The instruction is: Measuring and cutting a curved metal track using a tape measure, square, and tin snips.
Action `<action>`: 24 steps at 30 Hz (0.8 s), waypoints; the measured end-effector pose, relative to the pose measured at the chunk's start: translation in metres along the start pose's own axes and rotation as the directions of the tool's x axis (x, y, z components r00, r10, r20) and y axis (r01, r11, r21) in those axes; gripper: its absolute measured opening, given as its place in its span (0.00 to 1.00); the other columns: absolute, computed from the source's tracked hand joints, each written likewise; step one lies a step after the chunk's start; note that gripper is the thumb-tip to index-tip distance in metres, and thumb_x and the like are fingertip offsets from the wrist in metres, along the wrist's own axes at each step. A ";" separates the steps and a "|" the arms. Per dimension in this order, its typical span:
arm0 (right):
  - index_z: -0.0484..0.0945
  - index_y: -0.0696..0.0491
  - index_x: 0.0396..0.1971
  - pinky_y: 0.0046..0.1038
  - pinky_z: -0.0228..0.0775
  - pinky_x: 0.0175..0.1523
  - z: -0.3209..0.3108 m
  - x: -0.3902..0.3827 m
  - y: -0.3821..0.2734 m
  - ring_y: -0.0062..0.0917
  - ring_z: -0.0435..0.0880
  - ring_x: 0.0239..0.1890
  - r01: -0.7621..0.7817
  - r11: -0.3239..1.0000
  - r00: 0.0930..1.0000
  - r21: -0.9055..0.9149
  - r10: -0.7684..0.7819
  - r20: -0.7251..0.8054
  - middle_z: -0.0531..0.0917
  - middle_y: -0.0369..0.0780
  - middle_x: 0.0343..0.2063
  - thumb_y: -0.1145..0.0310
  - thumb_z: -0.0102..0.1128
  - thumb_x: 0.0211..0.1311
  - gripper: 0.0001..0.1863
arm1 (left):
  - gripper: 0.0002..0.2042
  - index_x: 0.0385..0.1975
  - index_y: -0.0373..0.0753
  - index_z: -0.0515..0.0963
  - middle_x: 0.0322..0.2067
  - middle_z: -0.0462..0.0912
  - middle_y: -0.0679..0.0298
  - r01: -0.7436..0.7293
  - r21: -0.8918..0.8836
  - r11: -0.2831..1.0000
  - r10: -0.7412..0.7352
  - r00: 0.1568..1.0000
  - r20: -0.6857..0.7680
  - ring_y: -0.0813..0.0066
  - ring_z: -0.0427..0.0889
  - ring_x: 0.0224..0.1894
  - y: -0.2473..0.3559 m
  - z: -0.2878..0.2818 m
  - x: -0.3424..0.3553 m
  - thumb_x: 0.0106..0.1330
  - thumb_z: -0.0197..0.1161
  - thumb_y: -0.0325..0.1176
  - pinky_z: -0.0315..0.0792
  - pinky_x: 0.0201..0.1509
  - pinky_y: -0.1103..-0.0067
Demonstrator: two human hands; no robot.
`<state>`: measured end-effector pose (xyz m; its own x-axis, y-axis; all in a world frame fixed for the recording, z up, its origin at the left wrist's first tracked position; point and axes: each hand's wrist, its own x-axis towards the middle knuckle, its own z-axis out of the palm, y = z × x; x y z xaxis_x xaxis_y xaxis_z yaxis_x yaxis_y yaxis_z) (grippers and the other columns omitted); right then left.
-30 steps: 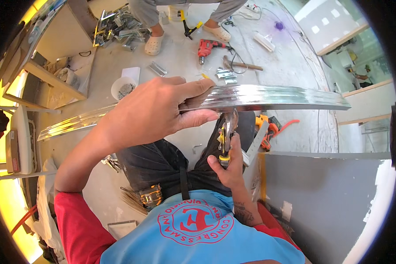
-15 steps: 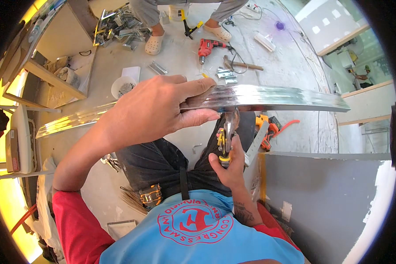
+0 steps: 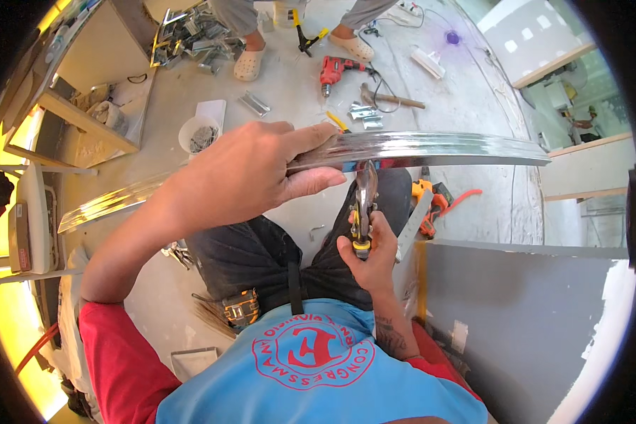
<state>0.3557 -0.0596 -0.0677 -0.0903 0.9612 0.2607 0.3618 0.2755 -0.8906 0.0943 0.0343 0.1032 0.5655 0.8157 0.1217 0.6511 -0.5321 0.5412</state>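
Observation:
A long, shiny metal channel runs crosswise in front of me, bowed by the wide picture. My left hand is closed round its middle, thumb below and fingers on top. Below the channel, just right of that grip, my right hand is wrapped round the handles of metal snips with some yellow on them. The jaws point up and meet the channel's lower edge. Whether they bite into the metal cannot be made out.
On the floor ahead lie a red corded drill, a hammer, metal offcuts and a white tub. A person in pale clogs stands beyond. An orange power tool lies right, near a grey panel.
The snips have turned more upright, and their handles look closer together. The channel's right end has shifted slightly left and up, with my left hand still gripping it.

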 end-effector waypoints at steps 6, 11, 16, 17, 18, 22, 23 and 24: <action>0.75 0.59 0.54 0.29 0.73 0.50 -0.004 0.003 -0.019 0.25 0.79 0.41 -0.113 0.991 0.992 0.065 0.117 -0.054 0.79 0.38 0.39 0.59 0.80 0.60 0.30 | 0.28 0.67 0.42 0.76 0.38 0.86 0.49 0.032 0.068 0.997 -0.030 0.999 -0.031 0.44 0.86 0.36 0.006 0.009 -0.007 0.71 0.69 0.49 0.78 0.41 0.59; 0.77 0.59 0.51 0.31 0.74 0.47 -0.003 0.004 -0.018 0.28 0.81 0.38 -0.059 0.998 0.997 0.031 0.061 -0.050 0.80 0.39 0.36 0.59 0.80 0.59 0.28 | 0.29 0.67 0.41 0.76 0.37 0.85 0.49 0.003 0.065 0.998 0.001 0.998 -0.067 0.44 0.86 0.35 0.011 0.010 -0.005 0.70 0.70 0.48 0.78 0.39 0.60; 0.78 0.58 0.48 0.32 0.73 0.44 -0.006 0.006 -0.014 0.30 0.81 0.36 -0.030 0.999 0.997 0.015 0.031 -0.065 0.80 0.41 0.35 0.59 0.81 0.58 0.26 | 0.30 0.67 0.40 0.75 0.36 0.85 0.49 0.003 0.078 0.997 0.002 0.998 -0.067 0.44 0.85 0.35 0.013 0.010 -0.007 0.69 0.71 0.47 0.78 0.39 0.60; 0.79 0.58 0.48 0.32 0.73 0.43 -0.005 0.006 -0.014 0.30 0.81 0.37 -0.018 1.000 0.998 0.004 0.018 -0.065 0.80 0.41 0.36 0.59 0.81 0.58 0.26 | 0.30 0.67 0.40 0.75 0.36 0.85 0.49 0.008 0.070 0.998 -0.003 0.997 -0.073 0.44 0.85 0.35 0.014 0.010 -0.008 0.69 0.71 0.47 0.78 0.39 0.60; 0.79 0.58 0.48 0.32 0.73 0.43 -0.006 0.009 -0.016 0.30 0.81 0.37 -0.018 1.000 0.998 0.005 0.018 -0.064 0.80 0.41 0.36 0.59 0.81 0.58 0.26 | 0.30 0.67 0.40 0.75 0.36 0.85 0.49 0.013 0.061 0.998 -0.008 0.997 -0.078 0.44 0.85 0.34 0.014 0.010 -0.009 0.69 0.71 0.47 0.78 0.39 0.60; 0.77 0.57 0.34 0.30 0.71 0.34 -0.004 0.012 -0.010 0.27 0.77 0.27 0.022 0.998 0.994 -0.058 -0.028 -0.105 0.76 0.39 0.25 0.61 0.81 0.56 0.20 | 0.30 0.67 0.39 0.76 0.36 0.84 0.49 0.014 0.046 0.999 -0.011 0.998 -0.066 0.44 0.85 0.35 0.014 0.010 -0.011 0.69 0.71 0.47 0.78 0.40 0.60; 0.76 0.57 0.28 0.30 0.69 0.31 -0.002 0.011 -0.005 0.26 0.75 0.23 0.011 0.999 0.991 -0.053 -0.018 -0.135 0.74 0.37 0.21 0.61 0.81 0.55 0.20 | 0.30 0.66 0.38 0.76 0.36 0.84 0.49 -0.029 0.030 0.999 0.030 0.999 -0.042 0.44 0.85 0.35 0.016 0.010 -0.012 0.69 0.71 0.48 0.78 0.40 0.60; 0.76 0.57 0.28 0.30 0.69 0.31 -0.001 0.010 -0.001 0.26 0.75 0.23 0.008 0.998 0.990 -0.055 -0.015 -0.138 0.74 0.37 0.21 0.61 0.81 0.55 0.20 | 0.30 0.66 0.38 0.76 0.36 0.84 0.49 -0.071 0.013 0.997 0.072 0.997 -0.020 0.44 0.85 0.36 0.017 0.010 -0.013 0.69 0.71 0.49 0.77 0.40 0.60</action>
<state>0.3557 -0.0506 -0.0638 0.0333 0.9457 0.3233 0.4119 0.2818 -0.8666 0.1035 0.0121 0.1025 0.6006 0.7798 0.1765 0.6156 -0.5919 0.5203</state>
